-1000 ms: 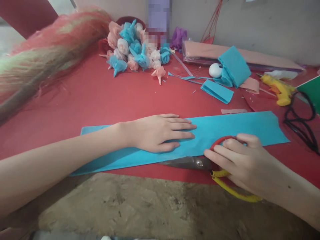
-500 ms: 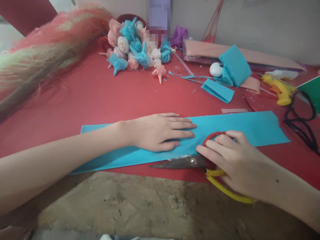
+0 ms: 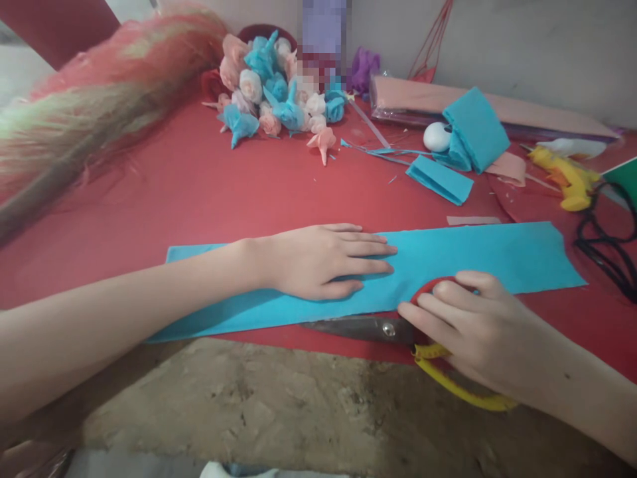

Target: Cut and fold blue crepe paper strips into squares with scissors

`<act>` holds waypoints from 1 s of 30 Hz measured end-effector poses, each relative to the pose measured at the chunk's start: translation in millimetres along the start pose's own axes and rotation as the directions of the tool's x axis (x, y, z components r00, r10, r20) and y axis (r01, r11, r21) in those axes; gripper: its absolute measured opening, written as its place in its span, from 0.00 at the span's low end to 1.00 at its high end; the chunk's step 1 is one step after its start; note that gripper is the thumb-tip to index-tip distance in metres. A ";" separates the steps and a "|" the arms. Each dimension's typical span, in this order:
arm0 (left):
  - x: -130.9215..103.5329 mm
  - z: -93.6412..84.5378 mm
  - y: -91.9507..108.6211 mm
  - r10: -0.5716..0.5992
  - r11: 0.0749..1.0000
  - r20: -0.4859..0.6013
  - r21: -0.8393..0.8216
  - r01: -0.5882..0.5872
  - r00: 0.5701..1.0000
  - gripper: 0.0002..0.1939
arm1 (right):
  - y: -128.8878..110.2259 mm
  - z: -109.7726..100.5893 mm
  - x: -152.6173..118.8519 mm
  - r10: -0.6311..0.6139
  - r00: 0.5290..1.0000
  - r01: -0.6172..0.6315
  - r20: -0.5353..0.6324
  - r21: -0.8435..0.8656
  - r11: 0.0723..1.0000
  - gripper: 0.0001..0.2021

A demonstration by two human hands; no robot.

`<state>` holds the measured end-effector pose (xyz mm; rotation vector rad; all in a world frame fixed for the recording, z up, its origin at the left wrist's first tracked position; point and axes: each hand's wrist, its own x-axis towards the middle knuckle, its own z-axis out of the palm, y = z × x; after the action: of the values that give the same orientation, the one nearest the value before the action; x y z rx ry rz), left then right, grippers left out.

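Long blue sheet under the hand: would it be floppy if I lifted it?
Probably floppy: the blue sheet looks thin and lies flat on the table. Likely light for its length, as its edges show little thickness. It may catch under the left hand resting on it.

Soft, hazy light of middling brightness, its source impossible to tell, fell across the red tabletop (image 3: 174, 199), which looked paler toward the left. Darker shadow lay on the brown surface (image 3: 249, 411) below the left forearm (image 3: 124, 305) and the right hand (image 3: 468, 325), while a small glint marked the rivet (image 3: 388, 329) of the scissors (image 3: 355, 327). Fine detail looked smeared, the fluffy bundle (image 3: 114, 79) blurred and stretched toward the left edge, and coarse pixels masked a patch (image 3: 323, 33) at top centre.
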<state>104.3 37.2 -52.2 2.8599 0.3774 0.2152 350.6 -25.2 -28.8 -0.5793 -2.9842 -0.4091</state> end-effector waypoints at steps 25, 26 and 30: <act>-0.6 1.3 0.1 0.017 0.999 -0.056 -0.031 -0.019 0.998 0.23 | -15.8 -3.1 19.7 -0.013 0.999 0.012 -0.032 -0.047 0.999 0.13; -0.6 1.2 0.3 0.014 0.999 -0.051 -0.031 -0.016 0.999 0.23 | -15.5 -3.4 19.4 -0.017 0.999 0.015 -0.043 -0.043 0.999 0.13; -0.4 0.6 0.7 -0.006 1.000 -0.017 -0.009 0.006 1.000 0.23 | -15.1 -3.1 20.2 -0.013 1.000 0.013 -0.020 -0.004 1.000 0.17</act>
<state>104.2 36.3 -52.7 2.8498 0.3869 0.2394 326.3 -32.3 -27.1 -0.5532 -2.9699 -0.4194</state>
